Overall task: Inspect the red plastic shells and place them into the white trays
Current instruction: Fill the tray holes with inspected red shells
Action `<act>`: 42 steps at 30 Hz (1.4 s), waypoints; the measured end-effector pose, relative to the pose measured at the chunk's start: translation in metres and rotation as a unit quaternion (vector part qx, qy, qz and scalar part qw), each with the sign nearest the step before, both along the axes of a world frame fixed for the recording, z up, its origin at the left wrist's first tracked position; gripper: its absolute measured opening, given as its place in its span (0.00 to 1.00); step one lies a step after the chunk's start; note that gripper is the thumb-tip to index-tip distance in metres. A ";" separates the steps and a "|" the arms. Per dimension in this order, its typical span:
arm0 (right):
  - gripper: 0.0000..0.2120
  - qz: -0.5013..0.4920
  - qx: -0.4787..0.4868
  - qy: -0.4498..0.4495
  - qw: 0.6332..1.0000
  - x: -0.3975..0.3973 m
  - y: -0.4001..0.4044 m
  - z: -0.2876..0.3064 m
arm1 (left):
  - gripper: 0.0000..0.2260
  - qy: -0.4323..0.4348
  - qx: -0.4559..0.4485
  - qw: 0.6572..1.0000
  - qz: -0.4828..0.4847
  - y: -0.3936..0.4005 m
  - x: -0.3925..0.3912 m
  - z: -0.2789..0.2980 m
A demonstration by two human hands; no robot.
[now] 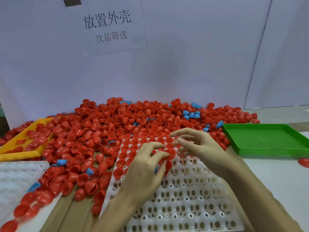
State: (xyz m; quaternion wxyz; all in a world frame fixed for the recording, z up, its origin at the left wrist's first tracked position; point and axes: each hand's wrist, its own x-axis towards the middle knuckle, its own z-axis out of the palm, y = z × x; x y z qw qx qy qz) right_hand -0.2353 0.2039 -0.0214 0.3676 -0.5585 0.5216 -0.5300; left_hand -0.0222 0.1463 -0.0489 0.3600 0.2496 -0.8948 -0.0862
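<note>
Hands were over the far half of the white tray (184, 198), which sat near-centre on the brown bench (70, 215). Left hand (143, 168) had fingers curled round a small clutch of red shells (167, 162), a bit of blue showing between them; exact count not readable. Right hand (199, 146) hovered just right of it, fingers spread and loosely bent, thumb and forefinger tips close together over the tray's far rows; motion blur, so cannot tell whether they pinched a shell. Seated shells (124, 155) filled the tray's far-left pockets, open side up; near pockets held none. Loose pile of red shells (117, 119) covered the bench beyond and left of the tray, with a few blue shells (191, 114) mixed in. Yellow tray (10, 153) at far left held some red shells. Green perforated tray (267, 139) sat at right, one stray red shell (304, 162) near it. Second white tray (16, 181) lay at near left. Paper sign (107, 25) hung on the back wall.
</note>
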 end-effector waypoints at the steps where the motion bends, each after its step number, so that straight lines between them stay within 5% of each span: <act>1: 0.10 -0.002 0.000 -0.012 1.000 0.000 0.000 0.000 | 0.08 -0.012 -0.009 1.000 0.001 0.001 -0.004 -0.001; 22: 0.09 0.002 0.002 -0.045 0.999 -0.005 -0.009 -0.012 | 0.17 -0.088 0.031 0.993 -0.072 -0.001 -0.003 -0.016; 28: 0.10 -0.169 -0.103 0.234 0.952 -0.006 -0.018 -0.034 | 0.14 -0.093 0.049 0.991 -0.078 -0.002 -0.003 -0.014; 37: 0.08 -0.173 -0.116 0.279 0.938 -0.006 -0.022 -0.037 | 0.08 -0.023 0.172 0.984 -0.034 -0.050 -0.001 0.020; 42: 0.08 -0.179 -0.114 0.289 0.934 -0.013 -0.028 -0.040 | 0.11 -0.062 0.135 0.988 0.051 -0.114 -0.020 0.028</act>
